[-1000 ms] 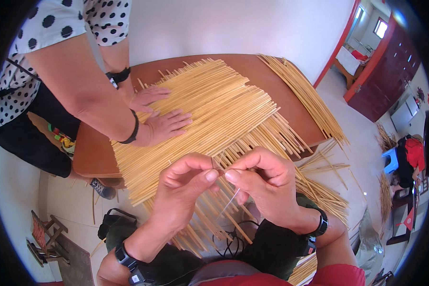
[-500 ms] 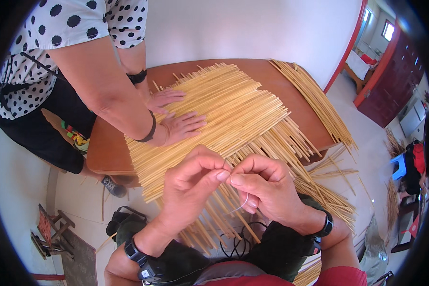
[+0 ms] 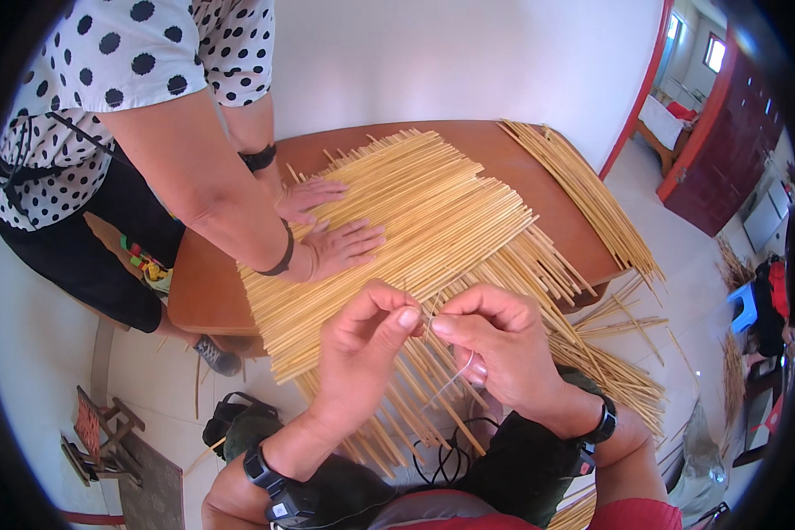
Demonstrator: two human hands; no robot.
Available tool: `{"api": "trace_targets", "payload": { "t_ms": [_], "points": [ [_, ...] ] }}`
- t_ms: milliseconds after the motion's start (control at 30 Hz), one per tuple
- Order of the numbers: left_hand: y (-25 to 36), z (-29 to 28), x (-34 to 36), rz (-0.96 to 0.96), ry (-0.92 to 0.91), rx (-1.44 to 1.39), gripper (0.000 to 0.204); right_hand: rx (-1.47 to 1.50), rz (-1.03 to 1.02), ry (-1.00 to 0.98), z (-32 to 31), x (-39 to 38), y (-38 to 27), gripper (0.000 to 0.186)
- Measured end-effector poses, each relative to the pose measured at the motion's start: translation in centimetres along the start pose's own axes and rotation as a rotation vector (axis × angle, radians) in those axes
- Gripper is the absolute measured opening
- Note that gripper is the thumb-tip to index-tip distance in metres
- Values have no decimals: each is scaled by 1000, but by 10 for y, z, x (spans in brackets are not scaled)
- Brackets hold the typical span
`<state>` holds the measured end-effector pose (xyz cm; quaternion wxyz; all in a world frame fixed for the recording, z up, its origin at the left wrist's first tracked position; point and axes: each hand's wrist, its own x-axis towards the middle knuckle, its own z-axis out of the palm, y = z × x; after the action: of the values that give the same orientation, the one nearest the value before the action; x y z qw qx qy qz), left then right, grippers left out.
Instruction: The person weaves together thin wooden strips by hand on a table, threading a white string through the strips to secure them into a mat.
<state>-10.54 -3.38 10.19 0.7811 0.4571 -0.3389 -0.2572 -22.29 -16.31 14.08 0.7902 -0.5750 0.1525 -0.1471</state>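
Note:
My two hands are raised close together over the near edge of a mat of straight yellow stalks (image 3: 397, 208). A thin white string (image 3: 451, 381) hangs in a loose curve below my right hand (image 3: 495, 340), whose thumb and forefinger pinch it. My left hand (image 3: 371, 336) is closed in a pinch as well, its fingertips facing the right ones, with fine strands of the string between them. The exact crossing of the strands is too small to make out. Another person's two hands (image 3: 344, 243) lie flat on the left part of the mat.
The mat lies on a brown table (image 3: 208, 287), its near stalks jutting past the edge. A bundle of loose stalks (image 3: 583, 199) runs along the table's right side. More stalks (image 3: 609, 380) lie at lower right. A small folding stool (image 3: 102, 433) stands on the floor at left.
My fingertips have drawn slightly apart, showing strands between them. The string's tail hangs lower and straighter. The other person's hands stay pressed on the mat.

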Motion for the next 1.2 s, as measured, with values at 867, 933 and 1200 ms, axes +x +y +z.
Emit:
{"api": "trace_targets", "payload": {
  "t_ms": [867, 933, 1200],
  "points": [
    [-3, 5, 0, -136, -166, -49, 12, -814, -969, 116, -12, 0, 2, 18],
    [-3, 4, 1, -138, -178, -50, 13, -828, -1006, 109, -12, 0, 3, 19],
    [6, 4, -4, -83, -221, -22, 14, -821, -1081, 121, -7, -3, 1, 21]
  ]
}}
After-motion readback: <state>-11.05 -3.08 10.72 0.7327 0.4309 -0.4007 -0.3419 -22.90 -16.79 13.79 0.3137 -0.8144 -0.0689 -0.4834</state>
